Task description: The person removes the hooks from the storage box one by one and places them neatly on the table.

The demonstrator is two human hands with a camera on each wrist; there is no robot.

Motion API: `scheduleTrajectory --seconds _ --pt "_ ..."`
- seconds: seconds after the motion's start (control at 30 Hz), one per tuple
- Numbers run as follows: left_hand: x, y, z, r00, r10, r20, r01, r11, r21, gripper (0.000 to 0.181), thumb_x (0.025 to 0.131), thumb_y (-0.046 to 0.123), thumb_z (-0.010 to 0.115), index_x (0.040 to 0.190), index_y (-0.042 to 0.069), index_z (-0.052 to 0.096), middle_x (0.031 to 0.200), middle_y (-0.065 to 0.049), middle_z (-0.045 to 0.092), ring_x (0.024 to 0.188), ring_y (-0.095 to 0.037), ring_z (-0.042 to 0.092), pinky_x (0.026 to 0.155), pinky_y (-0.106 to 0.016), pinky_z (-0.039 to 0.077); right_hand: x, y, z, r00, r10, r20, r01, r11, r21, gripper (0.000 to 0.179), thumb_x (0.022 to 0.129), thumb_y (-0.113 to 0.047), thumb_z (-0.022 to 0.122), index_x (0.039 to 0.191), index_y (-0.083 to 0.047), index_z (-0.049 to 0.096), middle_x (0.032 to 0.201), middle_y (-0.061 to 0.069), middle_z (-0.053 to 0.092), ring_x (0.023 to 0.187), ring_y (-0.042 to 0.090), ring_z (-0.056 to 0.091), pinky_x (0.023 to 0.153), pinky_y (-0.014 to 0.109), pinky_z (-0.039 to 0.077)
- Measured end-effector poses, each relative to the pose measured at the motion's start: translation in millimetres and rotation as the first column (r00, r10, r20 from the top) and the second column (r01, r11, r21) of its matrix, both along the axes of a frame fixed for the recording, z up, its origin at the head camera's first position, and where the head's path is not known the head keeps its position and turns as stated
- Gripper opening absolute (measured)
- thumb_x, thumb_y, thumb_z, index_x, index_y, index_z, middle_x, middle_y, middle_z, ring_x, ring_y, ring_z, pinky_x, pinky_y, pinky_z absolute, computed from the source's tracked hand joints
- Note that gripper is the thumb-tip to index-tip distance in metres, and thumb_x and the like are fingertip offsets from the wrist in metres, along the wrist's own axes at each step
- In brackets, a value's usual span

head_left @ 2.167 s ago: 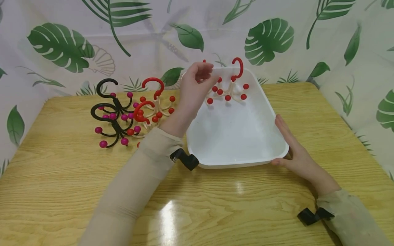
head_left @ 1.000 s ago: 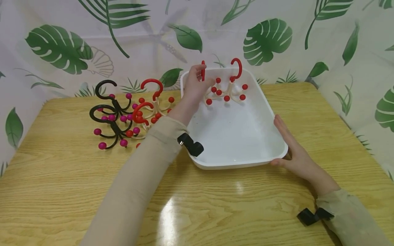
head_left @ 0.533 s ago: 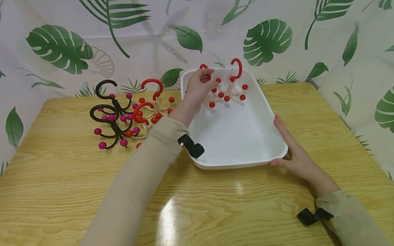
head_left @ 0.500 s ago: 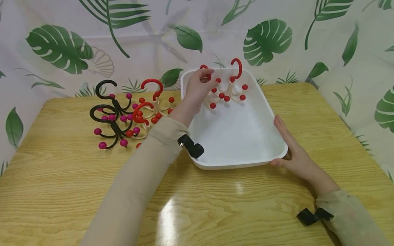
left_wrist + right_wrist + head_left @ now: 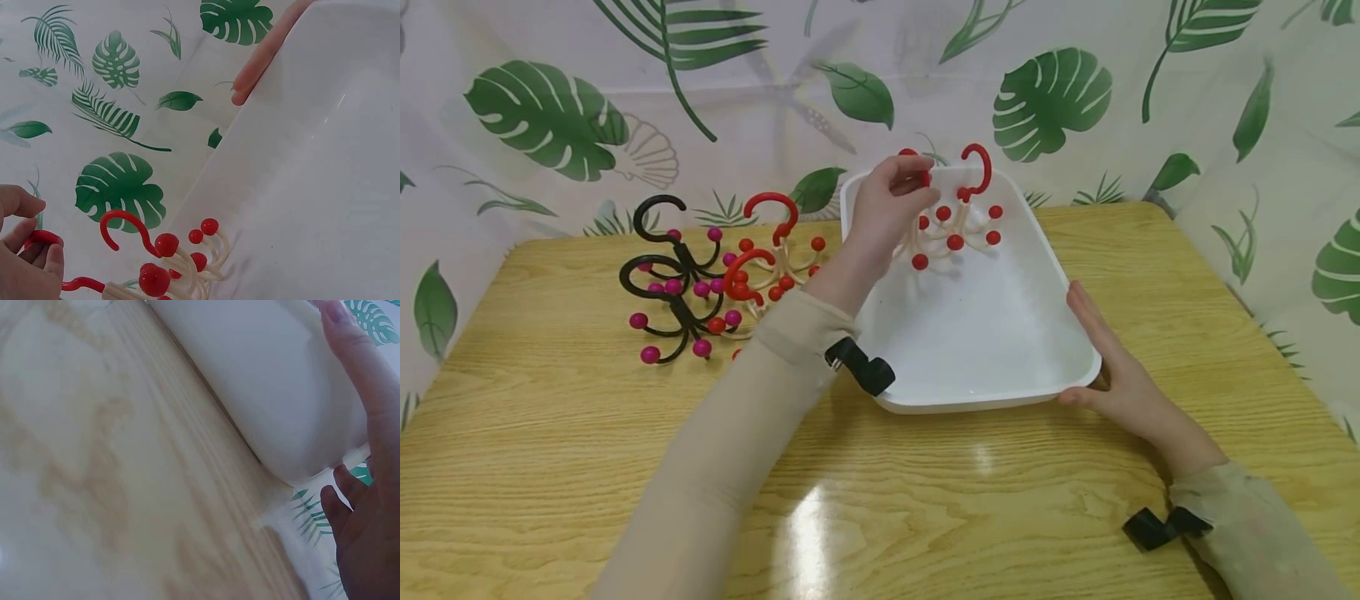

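My left hand (image 5: 883, 212) pinches the red hook of a claw-shaped hanger (image 5: 921, 261) with cream prongs and red ball tips, at the back left of a white tray (image 5: 970, 333). The hand covers much of it. Beside it in the tray stands a second red-hooked hanger (image 5: 976, 171), upright. In the left wrist view, thumb and fingers meet on the held red hook (image 5: 44, 238). At the tray's near right corner is my right hand (image 5: 1123, 383), its fingers lying straight along the side and the thumb on the front rim. The right wrist view shows the thumb (image 5: 356, 356) against the outer wall.
Left of the tray stand two black hangers with magenta balls (image 5: 650, 355) and two red-hooked cream hangers (image 5: 771, 200), close together and partly behind my left arm. The wooden table (image 5: 925, 508) ends at a leaf-printed cloth (image 5: 917, 75) at the back.
The left hand first reached down and took the red hook, then turned the hanger and shifted slightly right with it. Its ball tips now sit differently. My right hand stays on the tray.
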State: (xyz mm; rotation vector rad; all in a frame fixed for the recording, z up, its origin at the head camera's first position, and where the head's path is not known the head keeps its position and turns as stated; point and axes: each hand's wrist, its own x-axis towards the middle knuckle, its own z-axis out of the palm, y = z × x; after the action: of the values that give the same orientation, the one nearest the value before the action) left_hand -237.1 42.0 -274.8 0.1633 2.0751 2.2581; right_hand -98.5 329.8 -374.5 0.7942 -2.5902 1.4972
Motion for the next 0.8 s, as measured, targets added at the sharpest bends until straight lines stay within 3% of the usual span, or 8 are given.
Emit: scheduleTrajectory --seconds 0.2,0.33,0.53,0.8 --pt "17.8 -6.4 11.8 0.996 0.021 -0.091 -0.013 0.997 0.081 0.022 0.088 0.004 0.067 0.110 0.008 0.062 0.109 -0.003 0.061 0.100 -0.014 0.059 0.083 -0.020 0.051 -0.4 0 -0.5 1.000 0.010 -0.001 -0.010 1.000 -0.009 0.110 0.073 -0.016 0.084 0.154 -0.013 0.009 0.160 0.005 -0.003 0.145 0.019 -0.006 0.109 0.017 0.009" --pt "31.5 -14.2 17.7 0.987 -0.009 -0.159 0.029 0.992 0.122 0.022 0.088 0.003 0.066 0.110 0.003 0.062 0.109 -0.008 0.062 0.099 -0.018 0.061 0.085 -0.023 0.051 -0.9 1 -1.0 1.000 0.009 -0.006 -0.009 1.000 -0.004 0.111 0.072 -0.015 0.084 0.154 -0.012 0.010 0.160 0.008 -0.003 0.145 0.019 -0.006 0.109 0.017 0.009" --pt "52.7 -28.1 23.3 0.972 -0.067 -0.223 0.092 0.991 0.101 0.018 0.089 0.004 0.067 0.106 0.002 0.062 0.105 -0.009 0.063 0.096 -0.021 0.062 0.085 -0.027 0.052 -1.2 1 -1.6 1.000 0.000 -0.002 0.000 1.000 0.004 0.110 0.072 -0.015 0.084 0.154 -0.013 0.010 0.160 0.008 -0.003 0.145 0.019 -0.005 0.110 0.019 0.008" --pt "79.6 -52.7 28.7 0.964 -0.125 -0.235 0.140 0.989 0.048 0.013 0.088 0.004 0.068 0.099 0.003 0.063 0.103 -0.010 0.064 0.094 -0.023 0.063 0.083 -0.029 0.053 -1.4 2 -2.5 1.000 -0.011 -0.005 0.011 1.000 0.018 0.111 0.071 -0.014 0.085 0.154 -0.013 0.010 0.160 0.005 -0.002 0.145 0.019 -0.005 0.109 0.016 0.009"
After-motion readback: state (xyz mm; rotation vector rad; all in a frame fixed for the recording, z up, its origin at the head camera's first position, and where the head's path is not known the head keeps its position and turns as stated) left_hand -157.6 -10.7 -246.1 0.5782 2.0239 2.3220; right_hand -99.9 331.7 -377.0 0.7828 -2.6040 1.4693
